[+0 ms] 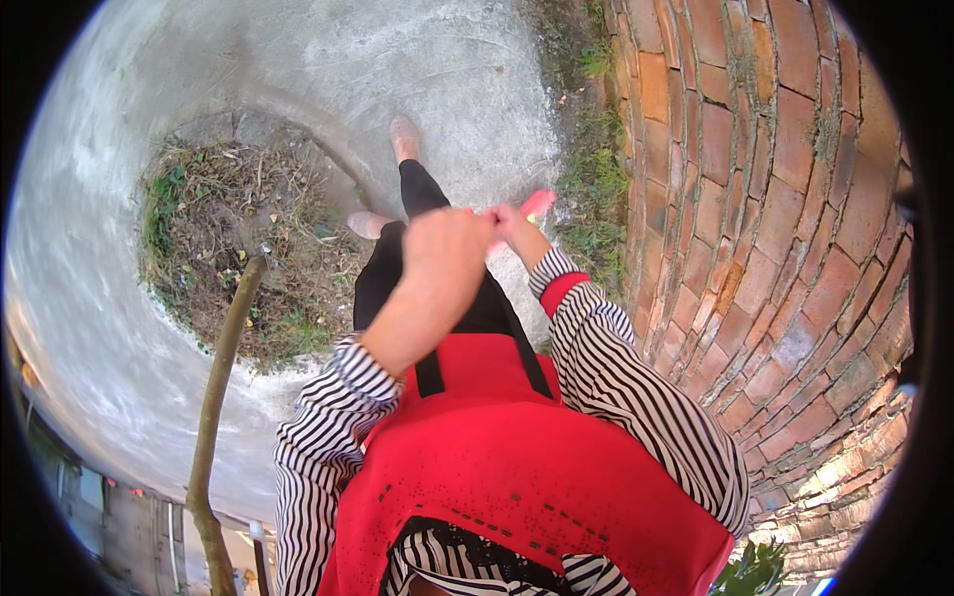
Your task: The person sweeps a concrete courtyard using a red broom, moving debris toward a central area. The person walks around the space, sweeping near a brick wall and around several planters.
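Observation:
Both my hands meet in front of my thighs, above the paving. My left hand (444,253) is curled into a fist, its back toward me and blurred by motion; what its fingers hold is hidden. Right against it, my right hand (516,230) has its fingers pinched together. A bright pink thing (540,205) with a small yellowish patch shows just beyond the right hand, seemingly held in it. Its kind is not clear. A bit of pink also shows between the two hands.
Rough grey concrete (477,89) lies underfoot. To the left is a round bed of soil and dry weeds (248,189), with a thin bare trunk (224,372) rising from it. A brick wall (735,199) stands close on my right, with a weedy strip (593,199) along its foot.

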